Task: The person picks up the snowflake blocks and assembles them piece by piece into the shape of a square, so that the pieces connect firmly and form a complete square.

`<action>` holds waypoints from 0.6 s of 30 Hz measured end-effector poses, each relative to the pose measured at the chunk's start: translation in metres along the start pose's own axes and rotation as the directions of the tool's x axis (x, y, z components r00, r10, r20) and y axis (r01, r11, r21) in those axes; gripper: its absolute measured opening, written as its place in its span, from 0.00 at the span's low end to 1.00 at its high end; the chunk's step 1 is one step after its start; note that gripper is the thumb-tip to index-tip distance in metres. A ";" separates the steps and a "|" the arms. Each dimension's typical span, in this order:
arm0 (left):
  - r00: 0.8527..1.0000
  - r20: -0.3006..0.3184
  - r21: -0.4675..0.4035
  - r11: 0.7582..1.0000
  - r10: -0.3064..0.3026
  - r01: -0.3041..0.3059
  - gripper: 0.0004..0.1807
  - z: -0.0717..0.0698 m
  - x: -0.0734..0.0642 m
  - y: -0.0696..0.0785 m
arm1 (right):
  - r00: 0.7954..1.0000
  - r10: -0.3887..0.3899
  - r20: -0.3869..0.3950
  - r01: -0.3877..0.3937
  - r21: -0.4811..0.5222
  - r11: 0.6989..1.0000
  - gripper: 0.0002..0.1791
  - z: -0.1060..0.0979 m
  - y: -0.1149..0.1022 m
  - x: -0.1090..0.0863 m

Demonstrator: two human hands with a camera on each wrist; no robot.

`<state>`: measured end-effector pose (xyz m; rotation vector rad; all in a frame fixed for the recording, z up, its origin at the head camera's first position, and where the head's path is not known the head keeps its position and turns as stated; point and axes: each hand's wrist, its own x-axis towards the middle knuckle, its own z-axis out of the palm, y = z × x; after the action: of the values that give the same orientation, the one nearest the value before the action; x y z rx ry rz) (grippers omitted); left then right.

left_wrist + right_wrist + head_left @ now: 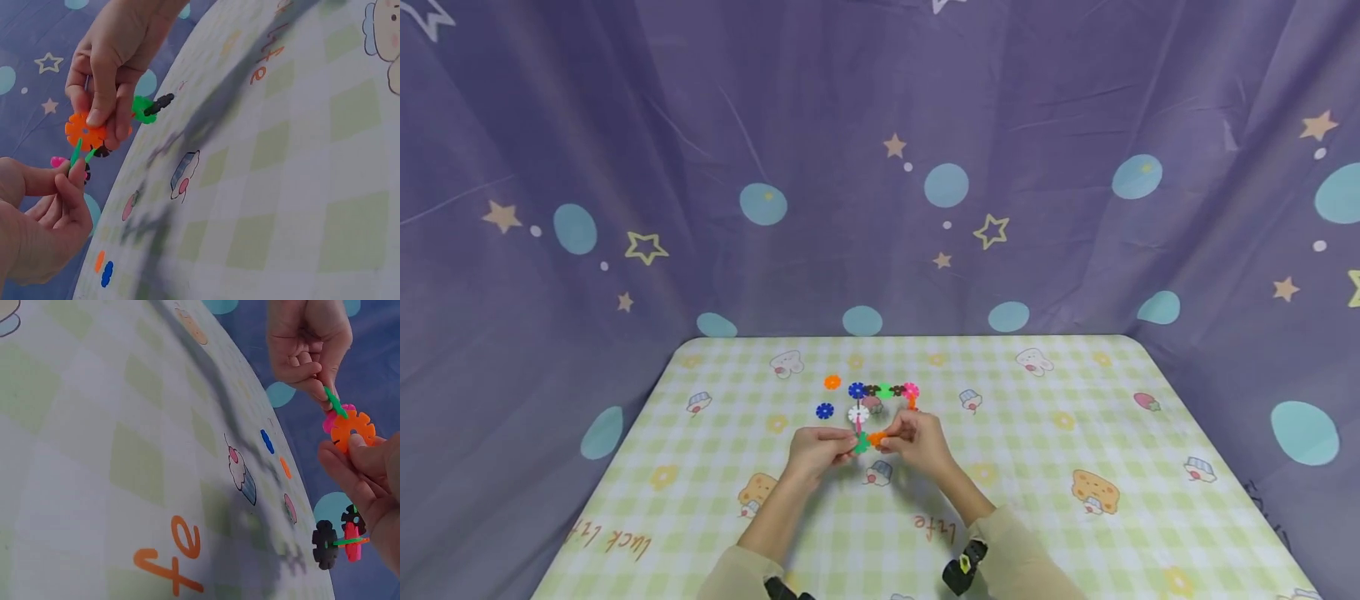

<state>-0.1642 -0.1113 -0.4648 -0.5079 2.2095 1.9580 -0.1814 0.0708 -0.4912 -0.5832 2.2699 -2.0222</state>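
Above the table, both hands hold an assembly of notched plastic snowflake discs. My left hand (817, 452) pinches a green disc (335, 402) between thumb and fingers. An orange disc (352, 432) is pinched by my right hand (922, 442), its notched rim meeting the green disc edge-on; how deeply they fit together cannot be told. In the head view, a white disc (858, 414), a blue disc (857, 390), a light green disc (884, 391) and a pink disc (911, 390) appear in the assembly beyond the hands, with dark discs between some. The right fingers hide part of its right side.
A loose orange disc (832, 382) and a loose dark blue disc (824, 411) lie on the table left of the assembly. A checked, printed cloth (1030, 467) covers the table. Behind it hangs a purple patterned curtain (850, 108).
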 end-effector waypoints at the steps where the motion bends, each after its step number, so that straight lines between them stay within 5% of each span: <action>1: 1.000 -0.011 0.007 1.000 0.007 -0.007 0.12 0.001 -0.001 0.000 | 1.000 0.006 -0.001 -0.006 -0.012 1.000 0.05 0.001 0.000 0.000; 8: 0.999 -0.021 -0.008 1.000 0.024 -0.024 0.13 0.002 0.000 0.001 | 0.999 -0.009 -0.031 0.007 -0.069 0.998 0.05 0.005 -0.010 0.001; 18: 1.000 -0.018 -0.200 0.980 0.015 -0.018 0.20 -0.020 0.015 0.008 | 0.986 -0.127 -0.107 0.109 -0.159 0.981 0.12 0.015 -0.006 0.023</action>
<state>-0.1791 -0.1324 -0.4592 -0.5345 2.0428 2.2058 -0.1968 0.0492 -0.4829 -0.6407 2.5341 -1.9954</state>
